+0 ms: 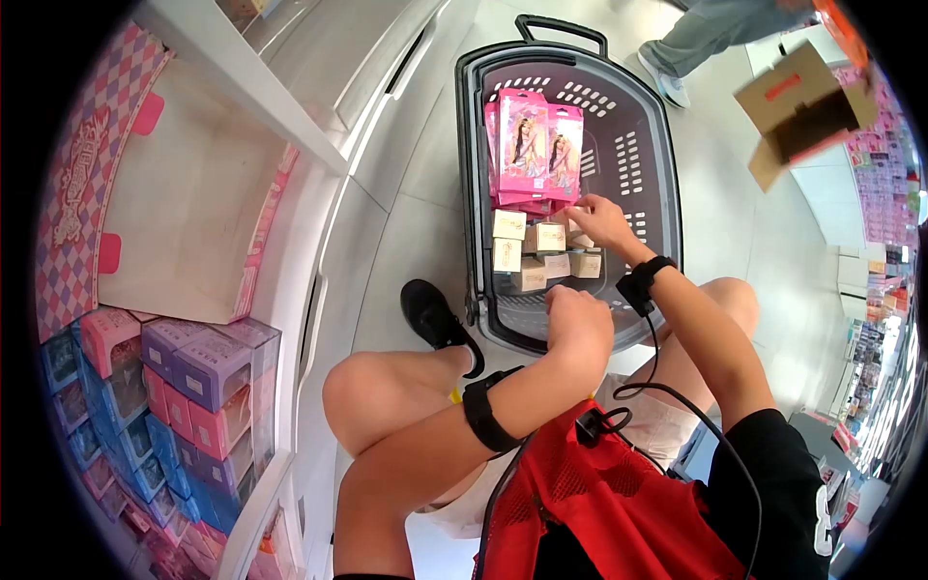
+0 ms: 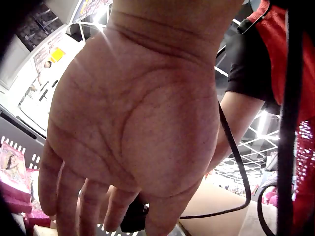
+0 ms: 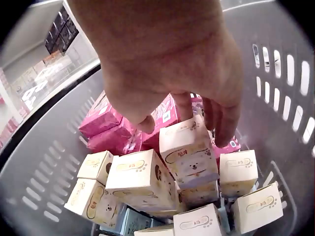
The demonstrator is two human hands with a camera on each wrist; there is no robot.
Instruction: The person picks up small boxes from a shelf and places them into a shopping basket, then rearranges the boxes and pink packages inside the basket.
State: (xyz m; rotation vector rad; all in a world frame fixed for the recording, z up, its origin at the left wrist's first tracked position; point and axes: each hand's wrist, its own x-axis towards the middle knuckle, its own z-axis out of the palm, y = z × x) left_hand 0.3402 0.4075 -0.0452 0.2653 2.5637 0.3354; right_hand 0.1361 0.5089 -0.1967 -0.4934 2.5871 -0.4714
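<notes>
Right hand (image 3: 172,69) half-curls, grip unclear, at a likely light, crushable box (image 3: 191,155) best pinched by opposite sides; left hand (image 2: 133,128) hangs loose, empty

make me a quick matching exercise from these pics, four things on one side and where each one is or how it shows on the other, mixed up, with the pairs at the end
Things
1. cream boxes
2. pink packs
3. black shoe
4. left hand

Places and states
A. in the head view, left of the basket
B. palm showing in the left wrist view
C. inside the basket, towards its far end
D. inside the basket, nearer its near end

Pairs: 1-D, 2-C, 3-A, 4-B
</notes>
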